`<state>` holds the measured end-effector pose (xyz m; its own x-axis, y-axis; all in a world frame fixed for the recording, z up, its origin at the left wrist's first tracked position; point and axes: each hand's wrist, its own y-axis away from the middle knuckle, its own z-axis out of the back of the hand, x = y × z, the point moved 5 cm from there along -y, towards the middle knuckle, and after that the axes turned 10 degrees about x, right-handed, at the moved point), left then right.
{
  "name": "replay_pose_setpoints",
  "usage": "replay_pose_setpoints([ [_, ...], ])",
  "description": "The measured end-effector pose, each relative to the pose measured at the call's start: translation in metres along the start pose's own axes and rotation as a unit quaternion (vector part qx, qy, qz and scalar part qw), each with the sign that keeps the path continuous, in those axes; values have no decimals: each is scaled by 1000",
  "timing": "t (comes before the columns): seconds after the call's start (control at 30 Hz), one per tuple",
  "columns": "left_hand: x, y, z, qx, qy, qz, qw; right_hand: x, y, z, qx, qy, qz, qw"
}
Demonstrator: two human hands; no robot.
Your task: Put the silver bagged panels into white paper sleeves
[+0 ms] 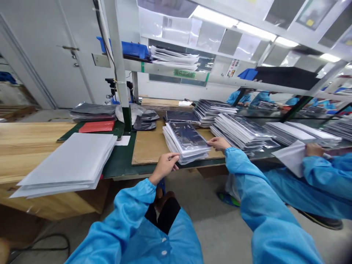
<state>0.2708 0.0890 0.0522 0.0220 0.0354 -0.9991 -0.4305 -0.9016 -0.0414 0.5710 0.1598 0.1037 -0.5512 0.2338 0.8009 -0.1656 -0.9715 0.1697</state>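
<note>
At far left, one white stack of flat sheets (64, 165) lies on the wooden surface (35, 146). Beyond it are one pile of dark grey packets (92, 112) and one red packet (96, 126), the red one on a green mat (121, 157). My left hand (165, 167) is at the near-left corner of one stack of dark-faced packets (187, 141), which rests on a cardboard sheet (148, 150) in front of me, and my right hand (220, 143) reaches its right edge. The left fingers (173, 157) are curled and the right fingers (211, 143) extended, both at the stack, though I cannot tell whether they grip it or only press against it. Further right, at least four more stacks of packets (239, 132) cover the surface. At the right edge, a co-worker's hand (315, 149) holds one white sheet (288, 157). Overhead, one shelf (170, 68) carries a blue bin (132, 49), a pile of papers (174, 58) and a second blue bin (247, 74); I cannot see inside either bin.
</note>
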Motion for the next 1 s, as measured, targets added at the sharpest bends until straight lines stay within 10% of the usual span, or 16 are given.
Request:
replay_pose_setpoints([
  [0.63,-6,-38,-10,-67,126,18,990,39,19,-23,137,-334,27,932],
  [1.0,-55,8,152,-270,23,-67,960,4,114,-26,84,-354,148,920],
])
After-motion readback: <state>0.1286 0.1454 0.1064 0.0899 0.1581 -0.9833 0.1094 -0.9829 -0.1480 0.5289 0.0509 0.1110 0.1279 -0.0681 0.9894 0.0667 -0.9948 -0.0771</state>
